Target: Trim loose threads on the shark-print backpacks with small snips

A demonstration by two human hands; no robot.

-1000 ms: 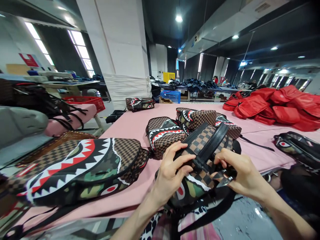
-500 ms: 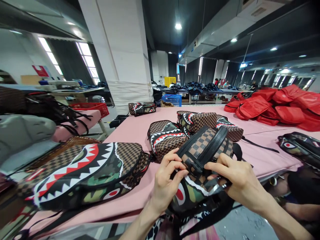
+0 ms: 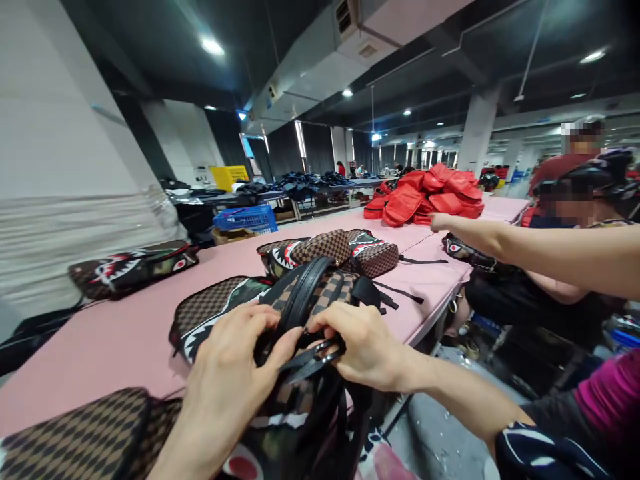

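A brown-and-black checkered backpack [image 3: 343, 285] with a black handle [image 3: 303, 288] stands tilted in front of me, with camouflage and a red eye on its lower part. My left hand [image 3: 233, 363] is closed on the backpack beside the handle, thumb and fingers pinching its black trim. From the other side, my right hand [image 3: 367, 347] pinches near the handle's base with thumb and forefinger. Small dark scissors [image 3: 311, 363] are held in that same hand, blades pointing left beneath the fingers. What exactly lies between the fingertips is hidden.
More shark-mouth backpacks lie on the pink table [image 3: 145, 327], including one checkered bag [image 3: 75, 440] at front left. Red bags [image 3: 430, 193] are heaped farther back. A co-worker's arm [image 3: 540, 257] reaches in from the right; another person [image 3: 560, 180] is behind it.
My view has swung right, and the surroundings shift left. Both hands stay on the backpack, now closer together at the handle's base. A co-worker's outstretched arm has come into view.
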